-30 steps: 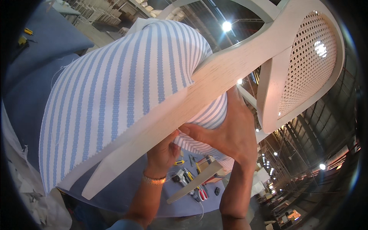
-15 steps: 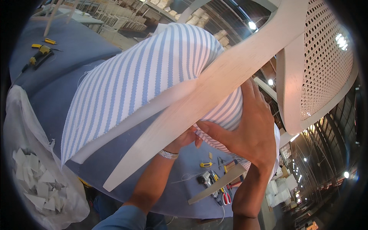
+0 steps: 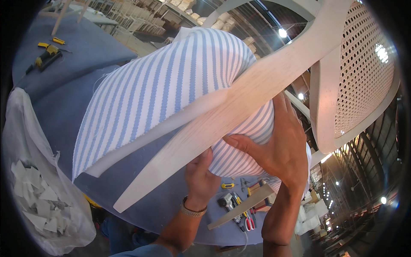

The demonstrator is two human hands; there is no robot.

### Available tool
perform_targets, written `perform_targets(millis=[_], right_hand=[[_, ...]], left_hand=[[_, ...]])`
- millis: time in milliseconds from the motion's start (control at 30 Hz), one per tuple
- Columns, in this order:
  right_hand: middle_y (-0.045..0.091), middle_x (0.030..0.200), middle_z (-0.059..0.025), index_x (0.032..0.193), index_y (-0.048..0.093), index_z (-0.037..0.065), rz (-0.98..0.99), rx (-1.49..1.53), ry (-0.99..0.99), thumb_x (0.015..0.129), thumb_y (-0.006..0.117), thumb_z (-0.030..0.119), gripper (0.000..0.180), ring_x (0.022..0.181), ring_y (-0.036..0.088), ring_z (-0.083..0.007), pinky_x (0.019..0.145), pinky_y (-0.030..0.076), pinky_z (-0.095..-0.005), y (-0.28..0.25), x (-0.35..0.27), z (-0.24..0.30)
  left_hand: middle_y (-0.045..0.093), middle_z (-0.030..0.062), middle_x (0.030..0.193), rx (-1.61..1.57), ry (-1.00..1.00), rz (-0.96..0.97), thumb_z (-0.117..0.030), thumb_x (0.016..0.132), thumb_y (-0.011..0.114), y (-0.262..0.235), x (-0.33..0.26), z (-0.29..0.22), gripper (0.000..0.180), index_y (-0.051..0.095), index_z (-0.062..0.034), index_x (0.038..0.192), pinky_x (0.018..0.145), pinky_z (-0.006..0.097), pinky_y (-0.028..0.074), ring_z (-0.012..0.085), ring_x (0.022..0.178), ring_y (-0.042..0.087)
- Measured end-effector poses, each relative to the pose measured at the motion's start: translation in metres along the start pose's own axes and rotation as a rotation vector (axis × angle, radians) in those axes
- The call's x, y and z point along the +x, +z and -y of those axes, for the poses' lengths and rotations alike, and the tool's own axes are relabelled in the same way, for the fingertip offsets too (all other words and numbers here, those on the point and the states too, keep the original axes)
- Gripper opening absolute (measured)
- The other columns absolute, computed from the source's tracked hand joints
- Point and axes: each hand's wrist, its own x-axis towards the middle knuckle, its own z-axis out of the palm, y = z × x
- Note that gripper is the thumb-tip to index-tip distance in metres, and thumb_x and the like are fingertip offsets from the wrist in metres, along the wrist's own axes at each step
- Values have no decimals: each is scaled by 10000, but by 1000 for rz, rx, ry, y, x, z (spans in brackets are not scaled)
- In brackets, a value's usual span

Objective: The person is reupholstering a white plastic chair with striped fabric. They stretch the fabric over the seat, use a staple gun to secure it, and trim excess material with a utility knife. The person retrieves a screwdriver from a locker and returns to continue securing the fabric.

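The right hand (image 3: 284, 147) lay spread, fingers open, over the striped fabric (image 3: 167, 81) covering the seat of a tilted pale chair (image 3: 317, 40), while the left hand (image 3: 202, 180) was beside that fabric behind a chair leg (image 3: 171, 165), its grip impossible to tell with fingertips partly hidden. Farther down, scissors (image 3: 250, 222) lay on a blue-covered table (image 3: 167, 210), beyond which stood pale chair frames (image 3: 139, 21).

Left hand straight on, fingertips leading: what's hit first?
Probably the tapered pale wooden chair leg: the left hand points up at its lower edge. Depth is unclear; it might pass behind, toward the blue-and-white striped fabric.
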Motion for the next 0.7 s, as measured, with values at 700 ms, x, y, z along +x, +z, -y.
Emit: perform_targets(millis=[700], right_hand=[[600,1370,-240,1477,439,9,80,74,33,651,931,528,1092,1248,607,-434,1011,506,-489,-6,5,7]], left_hand=[[663,95,1283,15,109,-90,-88,1049,580,25,-1,-16,308,633,-15,1344,1002,366,506,196,1200,619]])
